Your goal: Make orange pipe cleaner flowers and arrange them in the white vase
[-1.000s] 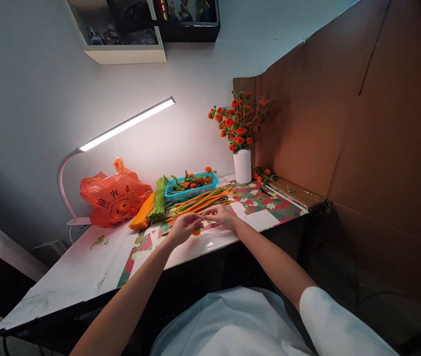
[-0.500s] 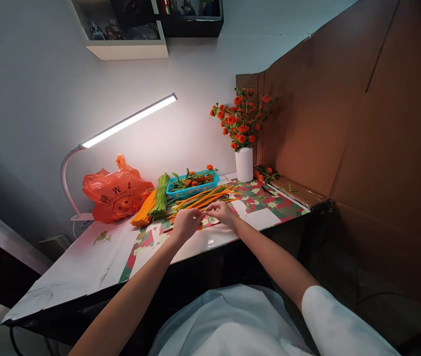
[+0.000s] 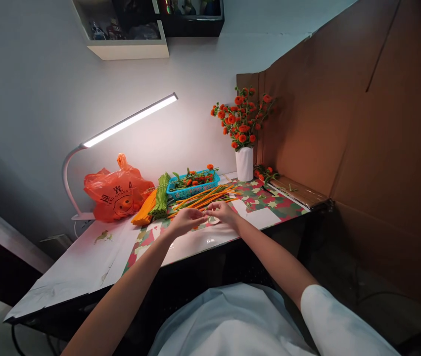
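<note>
My left hand (image 3: 187, 221) and my right hand (image 3: 223, 213) meet fingertip to fingertip above the front of the table. Both are closed in a pinch, and whatever lies between the fingers is too small to make out. Just behind them lie loose orange and green fuzzy stems (image 3: 206, 197), like pipe cleaners. A pale ring-shaped thing (image 3: 213, 220) rests on the table under my right hand. To the left are a bundle of orange stems (image 3: 144, 210) and a bundle of green stems (image 3: 161, 197).
A blue basket (image 3: 192, 192) holds orange flowers with green stems. Behind it to the right, a white ribbed vase (image 3: 245, 164) carries more orange flowers. An orange plastic bag (image 3: 117, 193) and a lit desk lamp (image 3: 130, 120) stand left. Tall cardboard (image 3: 344, 123) walls the right side.
My left hand has turned slightly and its fingers have stretched out more toward the right hand. My right hand stays almost in place.
</note>
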Action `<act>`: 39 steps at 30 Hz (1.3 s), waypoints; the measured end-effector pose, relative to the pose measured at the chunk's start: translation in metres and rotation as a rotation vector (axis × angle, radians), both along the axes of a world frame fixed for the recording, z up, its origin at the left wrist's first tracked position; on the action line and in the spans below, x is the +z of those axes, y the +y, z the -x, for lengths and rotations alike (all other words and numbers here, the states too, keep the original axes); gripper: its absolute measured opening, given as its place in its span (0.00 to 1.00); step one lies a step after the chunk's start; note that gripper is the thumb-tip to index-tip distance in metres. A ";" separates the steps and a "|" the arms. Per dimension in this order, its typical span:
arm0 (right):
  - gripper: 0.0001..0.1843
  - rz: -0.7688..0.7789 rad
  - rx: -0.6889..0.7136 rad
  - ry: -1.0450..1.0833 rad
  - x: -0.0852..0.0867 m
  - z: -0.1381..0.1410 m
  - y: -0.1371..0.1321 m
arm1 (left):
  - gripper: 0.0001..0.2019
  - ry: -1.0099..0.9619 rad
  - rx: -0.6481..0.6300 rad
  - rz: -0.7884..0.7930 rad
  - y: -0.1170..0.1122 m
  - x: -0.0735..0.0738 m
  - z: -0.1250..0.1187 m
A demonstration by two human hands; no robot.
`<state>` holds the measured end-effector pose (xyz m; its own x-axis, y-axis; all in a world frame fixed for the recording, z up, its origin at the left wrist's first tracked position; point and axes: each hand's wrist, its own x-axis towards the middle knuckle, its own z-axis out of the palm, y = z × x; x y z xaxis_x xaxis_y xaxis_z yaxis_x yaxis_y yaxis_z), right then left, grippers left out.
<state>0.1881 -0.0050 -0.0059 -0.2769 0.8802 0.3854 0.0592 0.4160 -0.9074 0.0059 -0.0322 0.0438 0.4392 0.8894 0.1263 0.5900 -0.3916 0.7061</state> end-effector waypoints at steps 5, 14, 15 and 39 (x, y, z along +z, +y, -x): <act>0.22 0.009 -0.030 0.043 0.000 0.000 0.001 | 0.17 0.169 0.140 -0.447 -0.004 -0.003 -0.011; 0.22 -0.022 0.086 0.005 -0.001 -0.001 0.002 | 0.27 -0.147 -0.177 0.329 0.009 0.001 0.014; 0.21 -0.027 0.089 -0.010 -0.001 -0.001 0.001 | 0.27 -0.128 -0.183 0.349 0.008 0.002 0.015; 0.16 -0.110 0.016 -0.160 -0.005 0.002 0.004 | 0.25 -0.054 -0.116 0.324 0.008 0.002 0.016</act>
<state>0.1860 -0.0011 -0.0107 -0.3561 0.8301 0.4291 0.1914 0.5142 -0.8360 -0.0097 -0.0246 0.0455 0.5404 0.8315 -0.1288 0.5133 -0.2045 0.8335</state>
